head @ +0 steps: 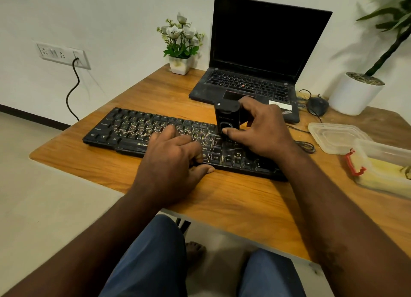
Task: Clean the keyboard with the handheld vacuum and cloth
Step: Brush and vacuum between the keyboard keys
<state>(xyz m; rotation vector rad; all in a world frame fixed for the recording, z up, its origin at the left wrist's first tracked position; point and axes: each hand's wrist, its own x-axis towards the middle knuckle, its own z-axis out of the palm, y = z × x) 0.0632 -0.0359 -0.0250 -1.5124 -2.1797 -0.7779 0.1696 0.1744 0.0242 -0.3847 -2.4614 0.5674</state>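
A black keyboard (133, 130) dusted with pale crumbs lies across the wooden desk (233, 196). My right hand (262, 128) grips a small black handheld vacuum (226, 116), held upright with its lower end on the keys at the keyboard's right part. My left hand (173, 159) rests on the keyboard's middle, fingers on the keys and thumb against the front edge, holding it down. No cloth is in view.
An open black laptop (255, 59) stands behind the keyboard, with a mouse (318, 105) and cable to its right. Clear plastic containers (338, 139) lie at the right edge. A small flower pot (180, 63) and a large white planter (355, 92) stand at the back.
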